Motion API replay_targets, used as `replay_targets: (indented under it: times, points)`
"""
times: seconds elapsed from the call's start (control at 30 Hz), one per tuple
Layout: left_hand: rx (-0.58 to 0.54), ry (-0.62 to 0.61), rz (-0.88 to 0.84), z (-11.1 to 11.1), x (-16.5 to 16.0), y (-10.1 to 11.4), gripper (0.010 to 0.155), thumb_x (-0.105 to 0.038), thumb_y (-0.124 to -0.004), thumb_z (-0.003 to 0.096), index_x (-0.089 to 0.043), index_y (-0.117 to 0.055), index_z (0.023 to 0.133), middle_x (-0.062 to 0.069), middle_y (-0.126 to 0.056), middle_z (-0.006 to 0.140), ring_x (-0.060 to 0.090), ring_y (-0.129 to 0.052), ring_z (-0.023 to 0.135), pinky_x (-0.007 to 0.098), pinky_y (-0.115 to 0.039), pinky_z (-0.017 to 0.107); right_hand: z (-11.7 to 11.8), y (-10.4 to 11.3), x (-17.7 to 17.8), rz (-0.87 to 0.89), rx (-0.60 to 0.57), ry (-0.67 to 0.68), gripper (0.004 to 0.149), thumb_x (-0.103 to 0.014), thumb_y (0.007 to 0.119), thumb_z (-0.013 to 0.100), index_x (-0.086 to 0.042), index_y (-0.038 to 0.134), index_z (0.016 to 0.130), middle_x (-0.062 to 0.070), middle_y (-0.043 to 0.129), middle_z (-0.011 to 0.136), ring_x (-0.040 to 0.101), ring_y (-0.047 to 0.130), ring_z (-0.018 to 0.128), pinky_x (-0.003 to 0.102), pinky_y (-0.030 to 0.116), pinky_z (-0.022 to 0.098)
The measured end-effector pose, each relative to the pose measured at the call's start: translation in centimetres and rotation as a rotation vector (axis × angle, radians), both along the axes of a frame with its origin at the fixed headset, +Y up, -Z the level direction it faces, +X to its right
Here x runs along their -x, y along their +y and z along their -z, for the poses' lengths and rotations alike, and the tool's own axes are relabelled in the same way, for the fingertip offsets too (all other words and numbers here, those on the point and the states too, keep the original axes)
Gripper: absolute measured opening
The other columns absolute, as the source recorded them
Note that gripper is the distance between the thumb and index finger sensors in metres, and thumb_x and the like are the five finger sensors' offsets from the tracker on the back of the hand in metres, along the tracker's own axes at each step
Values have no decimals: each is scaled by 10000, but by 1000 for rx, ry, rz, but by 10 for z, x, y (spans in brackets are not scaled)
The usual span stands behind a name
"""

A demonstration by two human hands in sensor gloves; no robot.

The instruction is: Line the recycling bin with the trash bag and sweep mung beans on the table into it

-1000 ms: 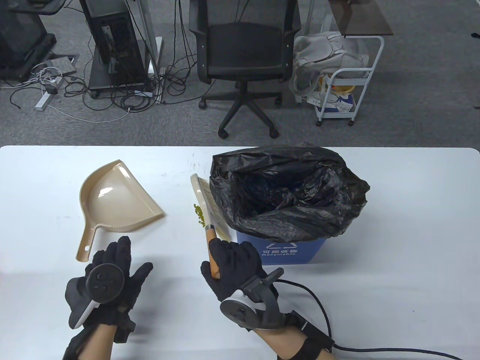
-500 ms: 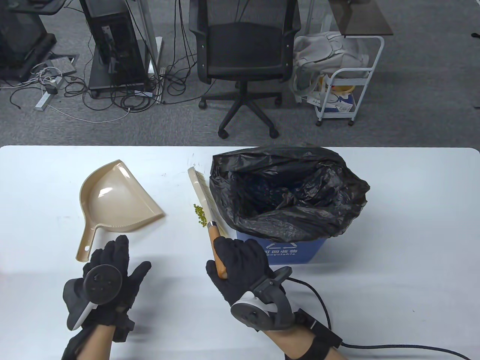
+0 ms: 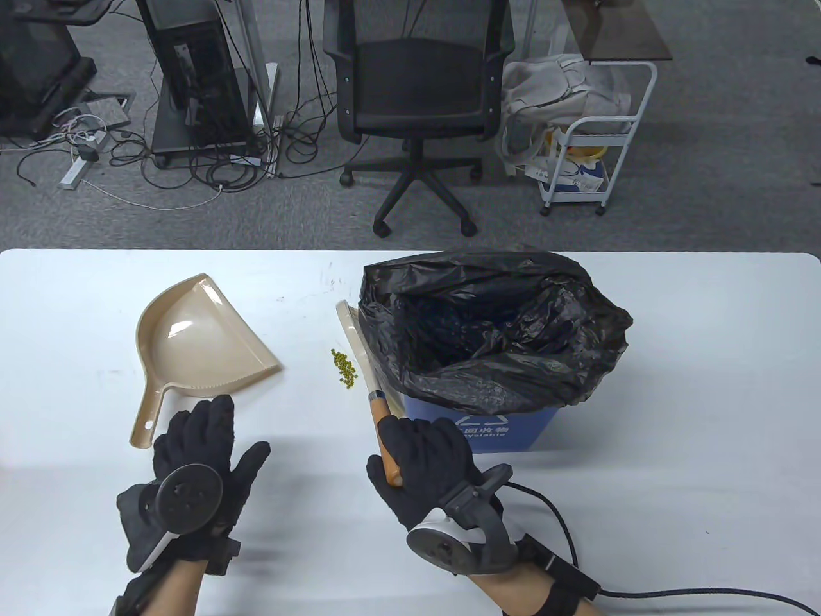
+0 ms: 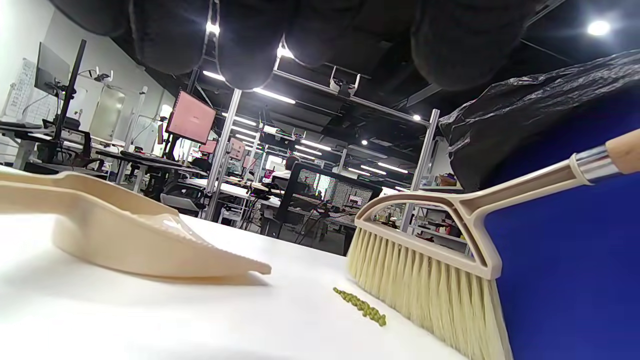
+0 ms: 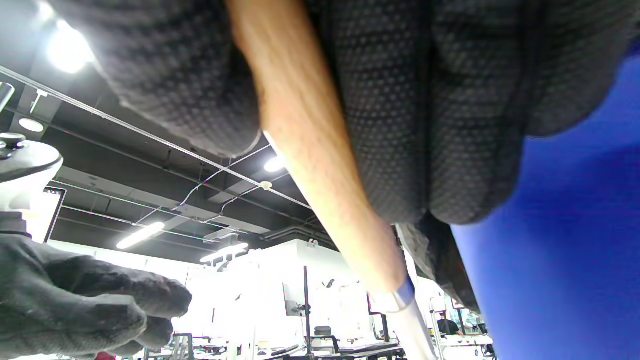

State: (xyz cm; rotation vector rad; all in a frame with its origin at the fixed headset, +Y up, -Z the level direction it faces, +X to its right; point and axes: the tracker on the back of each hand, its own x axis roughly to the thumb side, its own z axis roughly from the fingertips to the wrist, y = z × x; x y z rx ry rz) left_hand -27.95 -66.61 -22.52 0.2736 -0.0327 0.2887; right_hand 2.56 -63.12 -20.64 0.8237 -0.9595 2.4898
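Observation:
The blue recycling bin [image 3: 507,430] stands at mid table, lined with a black trash bag [image 3: 494,327] that droops over its rim. A small pile of green mung beans [image 3: 344,368] lies just left of it, also visible in the left wrist view as mung beans [image 4: 361,306]. My right hand [image 3: 420,465] grips the wooden handle of a beige hand brush [image 3: 359,350], whose bristles [image 4: 425,290] rest beside the bin, right of the beans. A beige dustpan [image 3: 192,337] lies to the left. My left hand [image 3: 199,449] lies flat with straight fingers just below the dustpan's handle, holding nothing.
A black cable [image 3: 673,597] trails from my right wrist across the table's front right. Beyond the far edge stand an office chair [image 3: 417,102], a white trolley [image 3: 596,135] and floor cables. Bare white table [image 3: 705,385] lies right of the bin.
My right hand drew the brush back toward me and to the right, away from the beans. My left hand shifted slightly right and forward, nearer the dustpan.

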Motion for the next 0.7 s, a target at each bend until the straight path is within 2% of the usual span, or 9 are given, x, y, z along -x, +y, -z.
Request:
replay_targets:
  times: [0.17, 0.27, 0.37, 0.6, 0.7]
  points:
    - [27, 35, 37, 13, 8, 8, 854, -534, -795, 493, -58, -555, 1160, 312, -632, 1142, 686, -609, 994, 788, -507, 701, 1, 0, 0, -3, 3, -1, 564, -385, 881, 474, 51, 906, 831, 285, 1054, 603, 482, 1077, 509, 654, 803, 458]
    - [69, 111, 95, 25, 23, 14, 870, -540, -795, 492, -64, -528, 1171, 317, -602, 1156, 693, -583, 1003, 797, -505, 697, 1, 0, 0, -3, 7, 1, 567, -387, 880, 475, 52, 906, 832, 283, 1053, 605, 480, 1077, 511, 654, 802, 458]
    - [159, 195, 114, 39, 47, 14, 884, -534, -799, 495, -61, -499, 1179, 334, -565, 1164, 709, -545, 1005, 809, -494, 691, 1, -1, -2, -9, 4, 5, 568, -387, 879, 475, 52, 903, 833, 282, 1054, 605, 476, 1079, 512, 653, 803, 460]
    - [343, 420, 168, 66, 107, -9, 949, -537, -816, 483, -60, -399, 1189, 376, -486, 1172, 733, -486, 1004, 824, -471, 684, 2, 0, -6, 5, 12, 1, 568, -388, 877, 475, 54, 904, 830, 280, 1055, 602, 477, 1079, 510, 653, 803, 459]
    - [459, 432, 135, 70, 122, -26, 1022, -585, -815, 468, -67, -314, 1193, 387, -439, 1182, 744, -462, 1006, 830, -465, 681, 2, 1, -7, 5, 11, 1, 570, -390, 876, 476, 55, 903, 831, 281, 1055, 602, 476, 1079, 510, 652, 804, 459]
